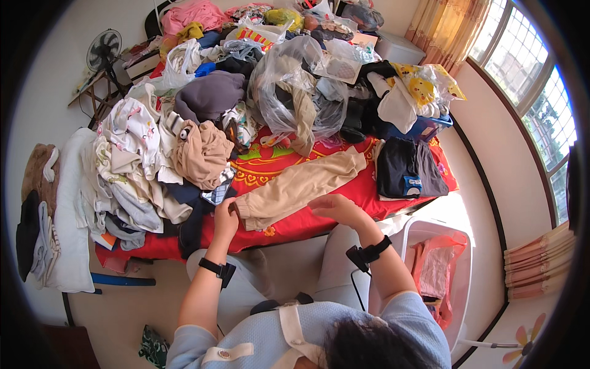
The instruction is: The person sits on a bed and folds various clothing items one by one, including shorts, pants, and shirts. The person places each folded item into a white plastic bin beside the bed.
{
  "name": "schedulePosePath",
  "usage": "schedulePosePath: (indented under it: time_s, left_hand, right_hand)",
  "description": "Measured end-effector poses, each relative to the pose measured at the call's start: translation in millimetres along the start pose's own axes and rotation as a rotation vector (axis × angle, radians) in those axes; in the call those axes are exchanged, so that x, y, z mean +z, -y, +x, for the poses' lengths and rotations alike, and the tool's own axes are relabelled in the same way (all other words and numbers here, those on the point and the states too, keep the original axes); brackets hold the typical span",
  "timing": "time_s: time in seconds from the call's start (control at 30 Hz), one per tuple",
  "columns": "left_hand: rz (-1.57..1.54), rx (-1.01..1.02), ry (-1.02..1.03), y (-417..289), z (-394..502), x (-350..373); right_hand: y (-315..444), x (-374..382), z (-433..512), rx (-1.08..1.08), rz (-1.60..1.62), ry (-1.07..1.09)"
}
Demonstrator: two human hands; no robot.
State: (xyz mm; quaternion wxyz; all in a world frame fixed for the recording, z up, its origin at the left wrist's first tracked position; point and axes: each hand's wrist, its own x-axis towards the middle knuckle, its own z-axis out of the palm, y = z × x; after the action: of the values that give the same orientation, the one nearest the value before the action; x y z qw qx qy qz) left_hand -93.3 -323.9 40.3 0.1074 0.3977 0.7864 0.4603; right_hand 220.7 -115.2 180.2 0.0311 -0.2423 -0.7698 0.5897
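Note:
A pair of beige trousers (299, 184) lies lengthwise on the red patterned bedspread (295, 226), folded narrow, with its gathered elastic end to the left. My left hand (226, 220) grips the edge of that elastic end between thumb and fingers. Over the near long edge of the trousers is my right hand (339, 210), fingers stretched to the left and nothing in them; whether it touches the cloth I cannot tell. Right of the trousers sit folded dark garments (398, 168), one with a blue patch, beside a folded grey garment (432, 170).
A heap of light clothes (133, 161) and a bunched tan garment (203, 152) lie at left. Behind are a clear plastic bag (295, 92) of clothes and a blue basket (426, 127). A white tub (463, 276) holding a red bag (438, 263) stands at my right.

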Motion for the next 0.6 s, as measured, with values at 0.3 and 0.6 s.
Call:
schedulePosePath:
  time_s: [0.3,0.6]
  left_hand:
    - [-0.627,-0.532,-0.023,-25.6,17.2,40.5]
    - [-0.712,-0.684,-0.112,-26.8,6.9,33.5]
  right_hand:
    - [-125.6,-143.2,89.2,0.455,0.586,-1.002]
    - [-113.9,-146.1,128.6,0.115,-0.516,-1.159]
